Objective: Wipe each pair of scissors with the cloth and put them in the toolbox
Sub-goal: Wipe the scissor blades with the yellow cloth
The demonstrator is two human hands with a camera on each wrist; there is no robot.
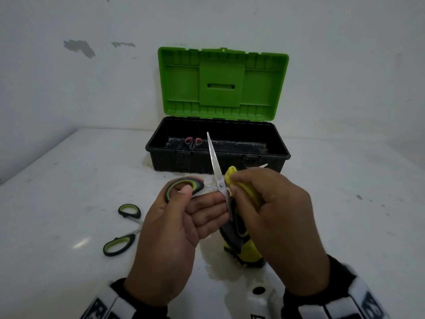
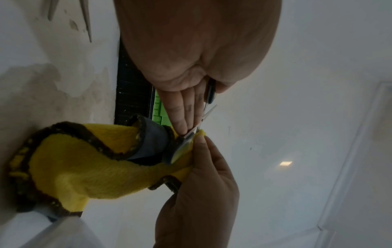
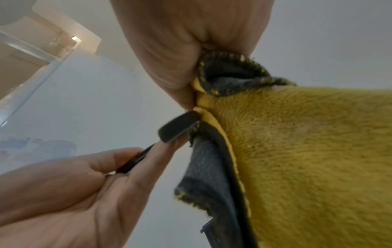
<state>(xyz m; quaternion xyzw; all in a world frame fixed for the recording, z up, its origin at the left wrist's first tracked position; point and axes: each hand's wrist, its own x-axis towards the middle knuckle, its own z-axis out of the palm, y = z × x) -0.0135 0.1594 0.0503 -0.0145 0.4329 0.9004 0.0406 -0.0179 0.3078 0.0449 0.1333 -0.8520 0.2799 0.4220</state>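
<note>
The left hand (image 1: pixel 174 217) grips the green-and-black scissors (image 1: pixel 216 171) by a handle loop, blades spread so the right hand (image 1: pixel 271 210) can pinch the yellow cloth (image 1: pixel 232 178) round one blade; beyond, the open toolbox (image 1: pixel 161 155) holds pink-handled scissors (image 1: pixel 193 142), another pair (image 1: pixel 124 231) waits near-left on the tabletop (image 1: pixel 69 180)

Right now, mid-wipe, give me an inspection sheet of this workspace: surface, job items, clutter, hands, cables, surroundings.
Surface: white tabletop, scuffed, with a wet-looking patch in front of the box.
Job's things: open black plastic toolbox with green lid, small pink-handled scissors inside; green-and-grey-handled scissors in hand, blades spread; yellow-and-grey microfibre cloth on one blade; second green-handled scissors lying open on the table, left.
Clutter: nothing seen.
Grippers: left hand holds a handle loop; right hand pinches the cloth round the blade.
Cables: nothing seen.
Surroundings: white wall with chipped paint.
</note>
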